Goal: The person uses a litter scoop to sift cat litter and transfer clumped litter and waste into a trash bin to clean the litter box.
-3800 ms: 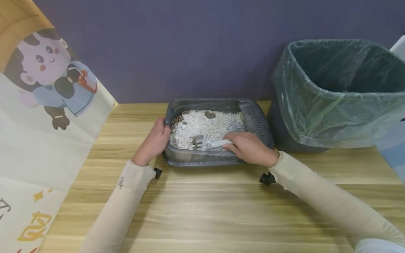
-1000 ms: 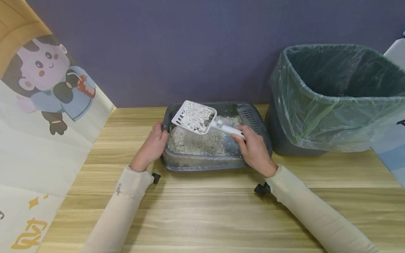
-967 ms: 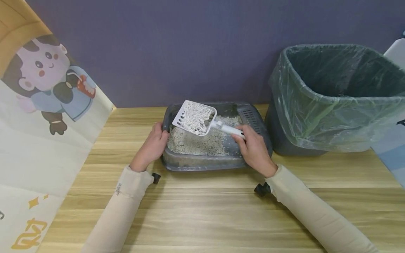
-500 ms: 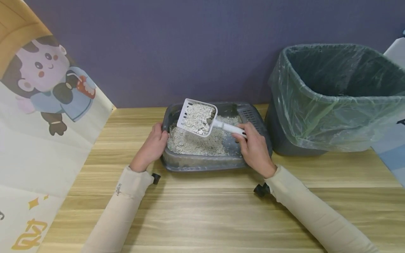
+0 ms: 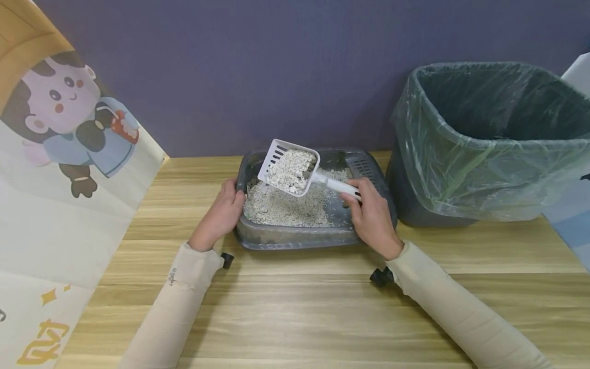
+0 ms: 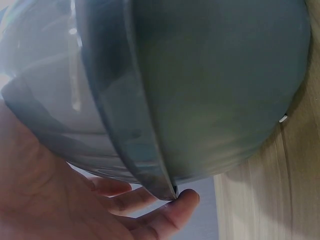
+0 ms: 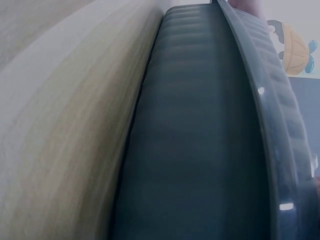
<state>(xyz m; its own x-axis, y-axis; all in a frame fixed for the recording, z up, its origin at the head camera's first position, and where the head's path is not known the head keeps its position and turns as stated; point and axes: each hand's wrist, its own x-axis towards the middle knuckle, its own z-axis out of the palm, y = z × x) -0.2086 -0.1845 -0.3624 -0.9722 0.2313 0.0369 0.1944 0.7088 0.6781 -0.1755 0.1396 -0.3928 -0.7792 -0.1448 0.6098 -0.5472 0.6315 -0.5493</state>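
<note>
My right hand [image 5: 374, 219] grips the handle of a white slotted litter scoop [image 5: 326, 181], held over the grey litter box [image 5: 297, 237]. Pale litter [image 5: 289, 168] heaps in the scoop's head, with a darker lump by the neck and bare slots at the far-left edge. More litter [image 5: 288, 211] covers the box's floor, thinning toward the right. At the left end, my left hand [image 5: 221, 212] holds the box by its rim; in the left wrist view, fingertips [image 6: 182, 202] curl under the rim's edge. The right wrist view mostly shows the box's outer wall [image 7: 195, 125].
A dark bin [image 5: 433, 215] lined with a clear bag [image 5: 488, 174] stands just right of the box. Behind both rises a purple-blue wall [image 5: 258, 72]. A cartoon-printed panel [image 5: 50, 215] borders the wooden surface [image 5: 295, 318] on the left.
The scoop has come up out of the litter, loaded. Over the last second its head has tilted and shifted slightly, baring more slots as the heap shrank. The left hand stays at the rim.
</note>
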